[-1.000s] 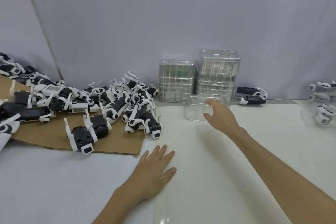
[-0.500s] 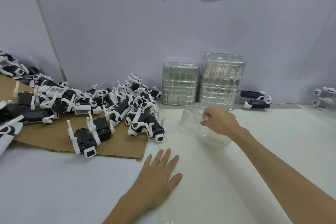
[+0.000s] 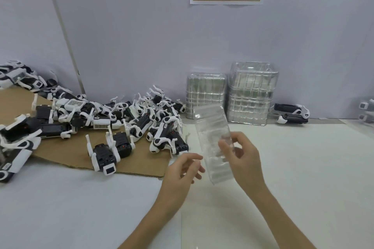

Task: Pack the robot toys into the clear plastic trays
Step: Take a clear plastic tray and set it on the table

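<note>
Clear plastic tray (image 3: 212, 127) is off the tabletop (image 3: 293, 168), held tilted in the air over its middle, one short end up toward the back edge, the other down toward the person. Right hand (image 3: 243, 159) has it: thumb in front, fingers behind, clamped on the right long edge. Left hand (image 3: 181, 170) hovers just beside the left long edge, fingers loosely curled and slightly apart, holding nothing; can't tell if a fingertip touches the plastic. Step in hand, as I read it: fetching and orienting an empty tray, no toy in it yet. Toys (image 3: 141, 119) sit piled on the cardboard (image 3: 66, 151) along the left side, the nearest one at the cardboard's right edge close to the left hand. Spare tray stacks (image 3: 253, 95) stand at the back edge. Next move probably calls for the left hand to steady or open the tray, get the cavity facing up, set it down flat or keep it level, then pick a toy from the near end of the pile. Thin plastic will likely flex, so a light grip on the rim. Versus a second ago: the right hand was reaching for the tray beside the stacks and the left lay flat on the tabletop; since then the tray has come forward and up, and the left hand has lifted to meet it.
</note>
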A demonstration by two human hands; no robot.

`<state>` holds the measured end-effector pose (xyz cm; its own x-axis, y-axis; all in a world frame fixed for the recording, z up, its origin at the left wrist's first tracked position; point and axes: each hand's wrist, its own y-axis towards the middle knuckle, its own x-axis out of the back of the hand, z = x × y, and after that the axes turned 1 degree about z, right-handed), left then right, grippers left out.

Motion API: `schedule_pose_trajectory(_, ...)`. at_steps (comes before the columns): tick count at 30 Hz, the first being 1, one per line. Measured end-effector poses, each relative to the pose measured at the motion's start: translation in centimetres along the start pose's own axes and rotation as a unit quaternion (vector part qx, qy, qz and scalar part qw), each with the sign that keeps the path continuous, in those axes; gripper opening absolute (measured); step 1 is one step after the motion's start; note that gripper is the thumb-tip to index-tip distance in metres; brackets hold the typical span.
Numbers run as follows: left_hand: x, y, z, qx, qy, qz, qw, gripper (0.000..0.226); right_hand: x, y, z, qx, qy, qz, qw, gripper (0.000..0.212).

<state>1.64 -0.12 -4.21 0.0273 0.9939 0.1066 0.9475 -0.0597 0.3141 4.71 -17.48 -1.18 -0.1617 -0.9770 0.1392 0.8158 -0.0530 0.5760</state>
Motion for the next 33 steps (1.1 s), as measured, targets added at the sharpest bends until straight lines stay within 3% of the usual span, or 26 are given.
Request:
schedule_pose_trajectory(6,0.3,0.3,-0.3,0.033,-0.122,0.01,0.992,0.02,-1.9,-2.0,0.1,0.021,0.0,0.075,0.997,0.015)
schedule_pose_trajectory(11,0.3,0.0,-0.8,0.044,-0.22,0.062,0.972,0.027,-1.7,-1.9,0.0,0.023,0.006,0.068,0.997,0.01)
schedule_pose_trajectory(19,0.8,0.3,-0.4,0.046,-0.203,0.006,0.978,0.022,-1.4,-2.0,0.4,0.05,-0.02,0.129,0.99,0.033)
schedule_pose_trajectory(33,0.9,0.3,-0.4,0.042,-0.191,-0.044,0.98,0.01,-1.6,-2.1,0.6,-0.011,0.016,0.15,0.988,0.03)
